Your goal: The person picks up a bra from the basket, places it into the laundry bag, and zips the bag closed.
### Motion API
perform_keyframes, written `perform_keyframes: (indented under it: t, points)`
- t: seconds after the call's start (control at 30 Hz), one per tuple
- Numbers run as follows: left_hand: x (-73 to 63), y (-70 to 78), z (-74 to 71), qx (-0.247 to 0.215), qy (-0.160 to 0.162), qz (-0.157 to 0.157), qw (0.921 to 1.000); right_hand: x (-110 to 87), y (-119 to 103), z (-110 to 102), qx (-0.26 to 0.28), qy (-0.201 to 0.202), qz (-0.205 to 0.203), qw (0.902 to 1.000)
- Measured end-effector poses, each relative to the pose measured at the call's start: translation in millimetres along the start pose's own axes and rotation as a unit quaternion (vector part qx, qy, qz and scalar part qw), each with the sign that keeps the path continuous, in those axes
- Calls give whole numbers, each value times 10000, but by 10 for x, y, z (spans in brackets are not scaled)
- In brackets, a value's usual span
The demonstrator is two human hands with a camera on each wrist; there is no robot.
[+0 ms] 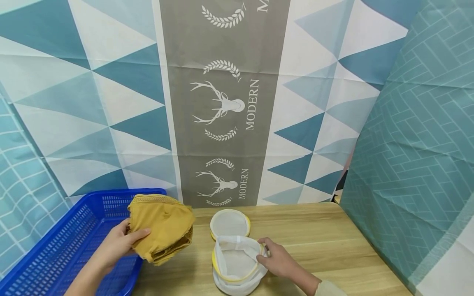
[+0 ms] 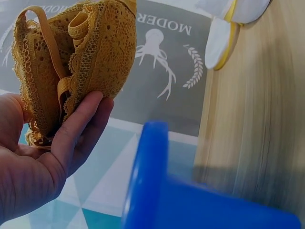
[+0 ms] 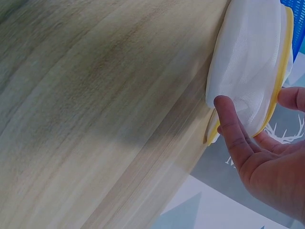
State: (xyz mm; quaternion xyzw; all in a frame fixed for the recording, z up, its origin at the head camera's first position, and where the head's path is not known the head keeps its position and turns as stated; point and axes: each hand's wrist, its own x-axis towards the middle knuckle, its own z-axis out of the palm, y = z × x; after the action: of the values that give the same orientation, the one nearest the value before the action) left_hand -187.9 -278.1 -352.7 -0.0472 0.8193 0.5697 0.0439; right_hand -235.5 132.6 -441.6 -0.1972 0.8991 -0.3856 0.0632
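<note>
1. The mustard lace garment is sitting bunched up at about 10 o'clock from the white mesh bag, hanging over the seam where the blue basket is meeting the wooden table.
2. The left hand is gripping it from 8 o'clock, thumb lying across the top of the cloth; the left wrist view is showing the fingers curling under the lace and its elastic straps.
3. Over at 3 o'clock of the bag, the right hand is pinching the yellow-trimmed rim, fingers narrow on the mesh and holding the mouth open upward.
4. The right wrist view is confirming it: thumb pressing on the white mesh, another fingertip showing past the yellow edge.
5. The bag's round lid is lying flat at 12 o'clock, touching the bag.
6. Behind it all, a patterned cloth backdrop with deer heads is hanging at 12 o'clock.
</note>
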Motion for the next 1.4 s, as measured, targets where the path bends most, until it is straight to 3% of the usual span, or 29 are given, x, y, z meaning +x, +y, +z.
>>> perform_keyframes:
  t: [0.6, 0.97, 1.4]
  points:
    - [65, 55, 364, -175, 43, 84, 9998, 1, 3, -1, -16, 26, 50, 10000]
    - [96, 37, 440, -130, 205, 111, 9996, 0, -8, 9, -32, 45, -23, 10000]
    - [122, 64, 596, -196, 378, 392, 9983, 12, -3, 21, -12, 41, -8, 10000]
